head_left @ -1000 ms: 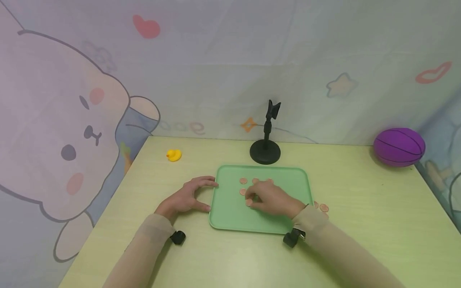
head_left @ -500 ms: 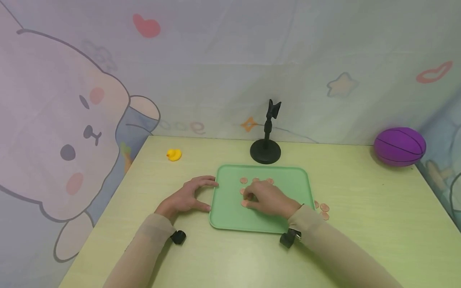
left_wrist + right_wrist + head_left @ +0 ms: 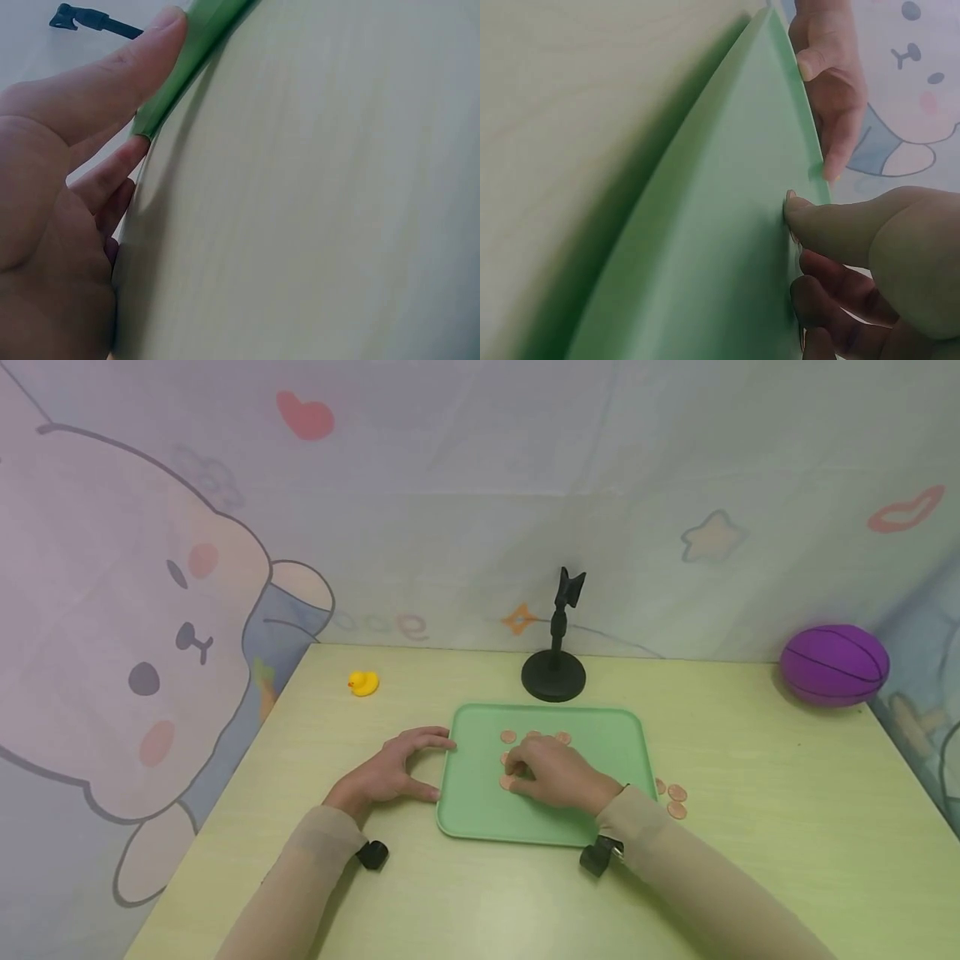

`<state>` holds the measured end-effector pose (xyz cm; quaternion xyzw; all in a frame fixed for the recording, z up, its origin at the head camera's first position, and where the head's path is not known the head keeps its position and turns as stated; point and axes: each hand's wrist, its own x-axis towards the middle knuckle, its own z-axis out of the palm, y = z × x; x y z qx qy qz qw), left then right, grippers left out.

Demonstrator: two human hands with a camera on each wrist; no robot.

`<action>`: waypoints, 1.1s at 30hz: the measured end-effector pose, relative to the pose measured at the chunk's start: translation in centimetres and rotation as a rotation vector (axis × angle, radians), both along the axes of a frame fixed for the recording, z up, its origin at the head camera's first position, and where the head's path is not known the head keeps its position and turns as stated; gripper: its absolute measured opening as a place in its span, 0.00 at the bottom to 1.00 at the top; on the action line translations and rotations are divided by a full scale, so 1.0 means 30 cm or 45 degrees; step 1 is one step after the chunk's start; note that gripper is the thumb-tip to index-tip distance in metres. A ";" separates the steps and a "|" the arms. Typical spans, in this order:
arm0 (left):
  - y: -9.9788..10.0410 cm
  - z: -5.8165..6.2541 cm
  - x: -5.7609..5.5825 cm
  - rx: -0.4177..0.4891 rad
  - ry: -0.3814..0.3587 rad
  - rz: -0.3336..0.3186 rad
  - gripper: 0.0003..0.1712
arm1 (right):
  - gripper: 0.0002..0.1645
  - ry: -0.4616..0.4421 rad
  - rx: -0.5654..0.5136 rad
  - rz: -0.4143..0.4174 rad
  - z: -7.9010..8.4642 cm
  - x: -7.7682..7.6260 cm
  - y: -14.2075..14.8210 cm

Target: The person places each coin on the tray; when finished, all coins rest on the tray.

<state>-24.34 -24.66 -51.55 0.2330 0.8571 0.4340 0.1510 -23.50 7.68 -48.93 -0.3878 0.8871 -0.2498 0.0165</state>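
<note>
On the table lies a green tray (image 3: 480,814) with several copper-coloured coins on it. A back row holds a coin (image 3: 508,737), one partly covered coin and another coin (image 3: 562,738). My right hand (image 3: 562,772), fingers curled, has its thumb and fingertips at the front-left coin (image 3: 506,782), which lies on the tray; in the right wrist view my thumb (image 3: 832,225) touches that coin's edge. The fingers partly cover a coin just behind it. My left hand (image 3: 390,768) rests its fingertips and thumb, spread apart, against the tray's left rim.
Three loose coins (image 3: 677,792) lie on the table just right of the tray. A black stand (image 3: 553,675) is behind the tray, a yellow rubber duck (image 3: 363,683) at back left, a purple ball (image 3: 835,666) at back right. A printed cloth hangs behind the table.
My right hand has shifted slightly left with the coin, which now lies beneath the left column's other coins. The left hand has stayed in place at the rim.
</note>
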 end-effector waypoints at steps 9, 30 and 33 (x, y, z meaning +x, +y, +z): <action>0.004 0.000 0.002 0.000 -0.002 0.004 0.41 | 0.08 -0.096 -0.035 -0.026 0.024 -0.012 0.037; 0.011 0.017 0.007 0.018 -0.053 0.030 0.40 | 0.09 -0.167 -0.042 -0.205 0.063 -0.053 0.521; 0.010 0.020 0.011 0.023 -0.061 0.035 0.41 | 0.08 -0.219 -0.016 -0.219 0.060 -0.045 0.579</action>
